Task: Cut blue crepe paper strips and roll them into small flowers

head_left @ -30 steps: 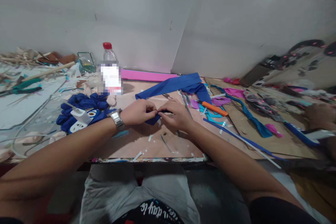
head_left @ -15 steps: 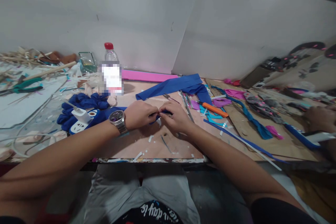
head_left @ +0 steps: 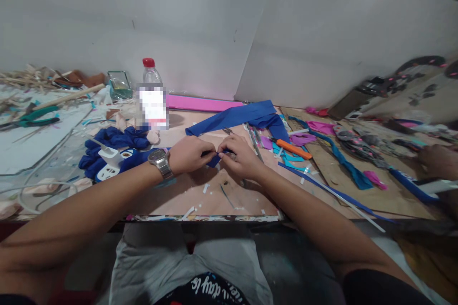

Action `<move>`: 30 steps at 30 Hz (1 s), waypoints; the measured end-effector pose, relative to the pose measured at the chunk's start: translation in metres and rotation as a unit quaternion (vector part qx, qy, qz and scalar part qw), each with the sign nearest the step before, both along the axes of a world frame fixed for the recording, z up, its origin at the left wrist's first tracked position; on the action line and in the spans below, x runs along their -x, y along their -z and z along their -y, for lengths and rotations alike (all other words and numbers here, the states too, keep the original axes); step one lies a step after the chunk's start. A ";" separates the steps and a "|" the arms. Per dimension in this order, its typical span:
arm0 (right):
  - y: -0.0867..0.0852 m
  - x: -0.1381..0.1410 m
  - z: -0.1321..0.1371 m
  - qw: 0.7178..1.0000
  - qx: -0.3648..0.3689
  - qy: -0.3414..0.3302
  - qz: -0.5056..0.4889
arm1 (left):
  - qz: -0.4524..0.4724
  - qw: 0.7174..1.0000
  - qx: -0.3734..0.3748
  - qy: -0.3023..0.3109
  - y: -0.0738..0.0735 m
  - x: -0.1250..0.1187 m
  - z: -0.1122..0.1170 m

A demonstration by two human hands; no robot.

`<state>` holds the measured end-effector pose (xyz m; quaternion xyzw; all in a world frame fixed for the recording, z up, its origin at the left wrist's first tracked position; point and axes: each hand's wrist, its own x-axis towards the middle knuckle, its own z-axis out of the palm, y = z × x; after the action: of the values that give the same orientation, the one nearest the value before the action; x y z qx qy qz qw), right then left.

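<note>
Close together over the pinkish board, my left hand (head_left: 189, 154) and my right hand (head_left: 239, 156) both pinch a small piece of blue fabric (head_left: 213, 160). Its lower corner hangs between the fingertips, and the rest is hidden by them. A watch is on my left wrist. Behind the hands lies a wide blue fabric strip (head_left: 236, 117), folded at its right end. To the left, bunched blue fabric (head_left: 116, 140) lies beside a white power strip (head_left: 110, 167) with a plug in it. An orange-handled cutter (head_left: 293, 149) rests right of my right hand.
A red-capped bottle (head_left: 152, 76) stands behind my left hand, near a pink strip (head_left: 203, 103). Green-handled pliers (head_left: 39, 116) lie far left. On the right are fabric scraps, a narrow blue strip (head_left: 332, 190) and another person's hand (head_left: 438, 161). The table edge runs in front of me.
The blue fabric between my fingertips has turned, and more of its lower corner shows now. My left wrist has rolled slightly. My hands stay in nearly the same place.
</note>
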<state>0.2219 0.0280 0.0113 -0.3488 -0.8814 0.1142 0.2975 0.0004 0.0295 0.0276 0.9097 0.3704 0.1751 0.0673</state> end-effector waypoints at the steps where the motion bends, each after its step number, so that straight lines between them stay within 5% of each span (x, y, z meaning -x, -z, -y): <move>1: 0.000 0.000 0.000 1.000 0.001 -0.007 0.001 | 0.000 1.000 0.002 0.004 0.000 0.000 0.001; 13: 0.000 -0.004 -0.004 1.000 0.012 0.024 0.007 | 0.050 0.994 0.087 0.031 -0.006 0.008 -0.006; 19: -0.004 -0.004 0.001 1.000 0.019 -0.014 0.015 | 0.074 0.987 0.131 0.064 -0.006 0.008 -0.007; 30: -0.002 0.000 0.000 0.999 -0.049 -0.021 -0.006 | 0.064 0.973 0.215 0.055 -0.007 0.009 -0.010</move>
<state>0.2224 0.0281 0.0133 -0.3148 -0.8912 0.0790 0.3167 -0.0086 0.0391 0.0346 0.8798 0.3440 0.1454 0.2939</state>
